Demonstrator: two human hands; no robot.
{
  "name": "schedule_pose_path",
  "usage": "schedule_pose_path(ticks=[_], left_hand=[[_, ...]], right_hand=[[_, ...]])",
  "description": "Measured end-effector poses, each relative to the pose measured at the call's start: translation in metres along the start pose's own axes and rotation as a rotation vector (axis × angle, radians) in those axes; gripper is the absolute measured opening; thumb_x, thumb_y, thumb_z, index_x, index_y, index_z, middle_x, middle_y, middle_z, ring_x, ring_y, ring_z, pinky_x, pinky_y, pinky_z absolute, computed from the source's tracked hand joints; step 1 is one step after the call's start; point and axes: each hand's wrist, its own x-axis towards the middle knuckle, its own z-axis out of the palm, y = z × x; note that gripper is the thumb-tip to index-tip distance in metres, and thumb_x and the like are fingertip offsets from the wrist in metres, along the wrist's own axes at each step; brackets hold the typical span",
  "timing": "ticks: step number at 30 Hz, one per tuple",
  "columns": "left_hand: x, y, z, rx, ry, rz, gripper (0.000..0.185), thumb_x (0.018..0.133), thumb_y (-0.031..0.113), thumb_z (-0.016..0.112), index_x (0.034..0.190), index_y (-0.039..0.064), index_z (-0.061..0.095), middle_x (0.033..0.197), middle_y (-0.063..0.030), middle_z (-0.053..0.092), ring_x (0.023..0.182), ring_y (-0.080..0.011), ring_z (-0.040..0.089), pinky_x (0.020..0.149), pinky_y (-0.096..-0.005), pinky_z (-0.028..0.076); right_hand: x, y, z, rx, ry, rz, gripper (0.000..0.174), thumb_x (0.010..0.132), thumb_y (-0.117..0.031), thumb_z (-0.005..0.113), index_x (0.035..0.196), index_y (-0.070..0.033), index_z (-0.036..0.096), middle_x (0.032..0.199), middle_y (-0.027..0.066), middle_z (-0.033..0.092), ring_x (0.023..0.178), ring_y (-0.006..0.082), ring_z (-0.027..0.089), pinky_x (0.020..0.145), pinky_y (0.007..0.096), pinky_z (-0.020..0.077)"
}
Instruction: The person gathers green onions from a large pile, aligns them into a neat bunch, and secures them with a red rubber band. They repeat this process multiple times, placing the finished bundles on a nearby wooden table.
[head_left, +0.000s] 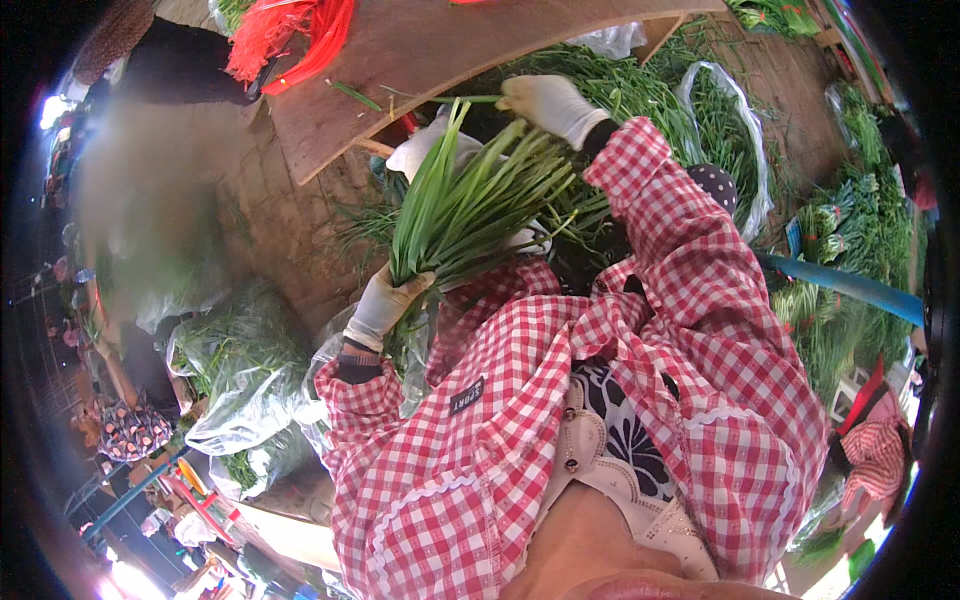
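My left hand (391, 300), in a whitish glove, is closed around the lower part of a bunch of long flat green leaves (480, 202), which look like garlic greens or chives. The bunch fans up and to the right over my lap. Beyond its tips, my right hand (551, 107), also gloved, has its fingers curled on a single green stalk (472, 99) that points left past the table's edge. The fingertips of this hand are partly turned from view. Pale cloth (431, 146) shows behind the leaves, partly covered by them.
A brown tabletop (450, 45) ahead carries red ties (315, 45). Loose greens (637, 90) and an open plastic bag of greens (727, 135) lie at the right. Wrapped greens (240, 360) stand at the left. A blue pole (840, 285) runs along the right; another person's dark sleeve (187, 60) is at upper left.
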Motion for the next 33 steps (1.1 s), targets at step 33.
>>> schedule_pose_path(ticks=[33], left_hand=[[0.003,-0.053,-0.002,-0.247,0.166,0.078,0.030,0.089,0.018,0.073,0.116,0.007,0.064,0.106,0.0037,0.065,0.096,-0.0095,0.059,0.088,-0.0262,0.047]], right_hand=[[-0.007,-0.033,-0.069,1.403,0.070,0.491,0.048,0.089,-0.053,0.065,0.094,-0.006,0.060,0.077,0.0004,0.051,0.074,0.0129,0.048,0.067,0.0301,0.0407]])
